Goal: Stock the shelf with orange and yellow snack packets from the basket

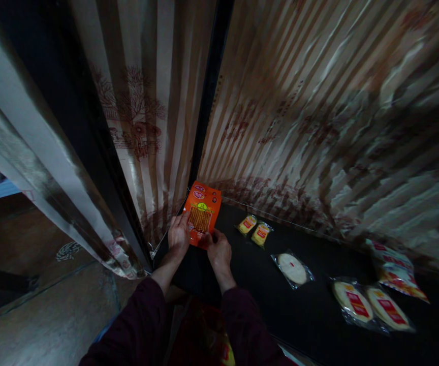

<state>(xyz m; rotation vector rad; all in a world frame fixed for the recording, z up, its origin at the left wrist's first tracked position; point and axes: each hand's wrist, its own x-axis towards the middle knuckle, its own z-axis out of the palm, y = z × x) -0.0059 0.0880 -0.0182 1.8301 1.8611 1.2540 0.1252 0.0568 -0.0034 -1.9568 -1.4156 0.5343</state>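
An orange snack packet point(204, 206) with a picture of brown sticks on its front is at the far left corner of the black shelf, leaning up toward the curtain. My left hand point(179, 235) is closed on its left edge, with the fingers along the front. The packet's lower right corner is gripped by my right hand point(219, 250). Two small yellow wrapped cakes point(247, 224) lie just right of the packet. Farther right is a round flat bread point(292, 268) in clear wrapping.
Two larger wrapped breads point(353, 302) and a red-and-white snack bag point(398, 272) lie on the right of the black shelf point(299, 315). Striped curtains point(280, 127) hang behind and to the left. A dark post point(209, 86) rises at the corner.
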